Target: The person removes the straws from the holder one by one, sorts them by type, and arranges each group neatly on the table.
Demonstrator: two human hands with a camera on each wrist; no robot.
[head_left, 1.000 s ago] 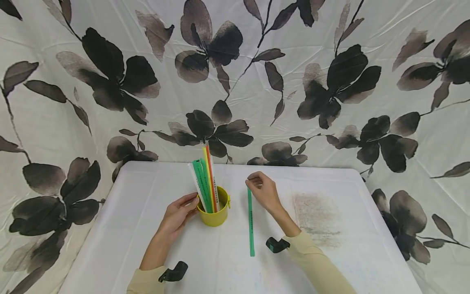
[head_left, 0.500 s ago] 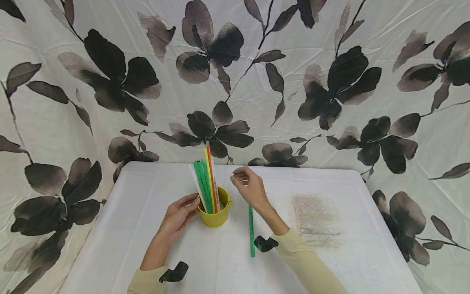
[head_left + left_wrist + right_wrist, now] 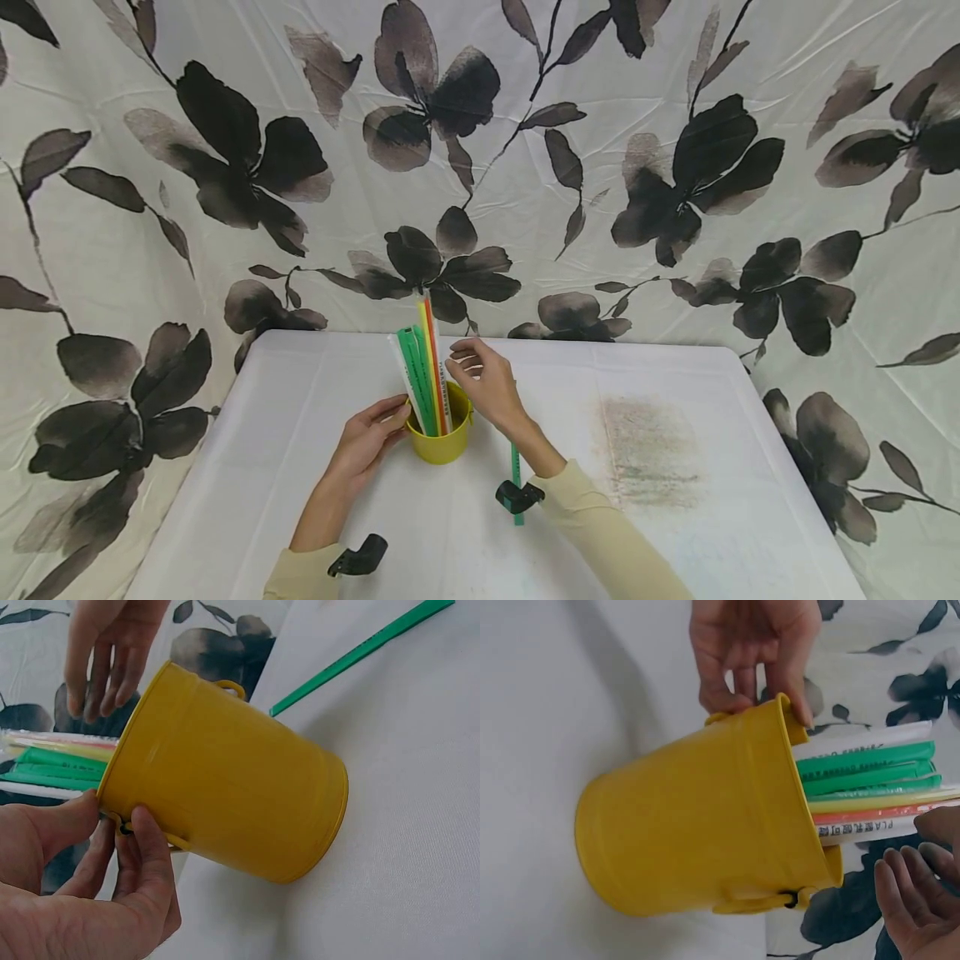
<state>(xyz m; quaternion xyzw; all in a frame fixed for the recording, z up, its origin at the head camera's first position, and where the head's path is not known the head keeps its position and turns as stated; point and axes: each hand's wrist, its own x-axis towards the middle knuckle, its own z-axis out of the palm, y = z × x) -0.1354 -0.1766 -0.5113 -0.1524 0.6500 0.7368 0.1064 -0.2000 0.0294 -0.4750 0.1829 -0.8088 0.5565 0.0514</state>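
A yellow bucket [image 3: 440, 447] stands upright on the white table, holding several paper-wrapped drinking straws [image 3: 422, 379] in green, white, red and yellow that lean above its rim. At its left side, my left hand [image 3: 367, 442] pinches the rim by the small handle; the left wrist view shows the thumb on the edge and fingers below. My right hand [image 3: 487, 387] hovers at the bucket's upper right, fingers loosely bent and holding nothing, thumb tip right at the straws in the right wrist view. One green wrapped straw [image 3: 360, 658] lies on the table, partly hidden under my right forearm.
The white table [image 3: 300, 383] carries a brownish smudged patch [image 3: 652, 450] on its right. Behind its far edge hangs a floral cloth [image 3: 540, 250]. A black wrist camera [image 3: 358, 557] sticks out from each sleeve.
My right hand has left the far end of the green straw on the table and moved left to the straws in the bucket. The left hand keeps its hold on the rim.
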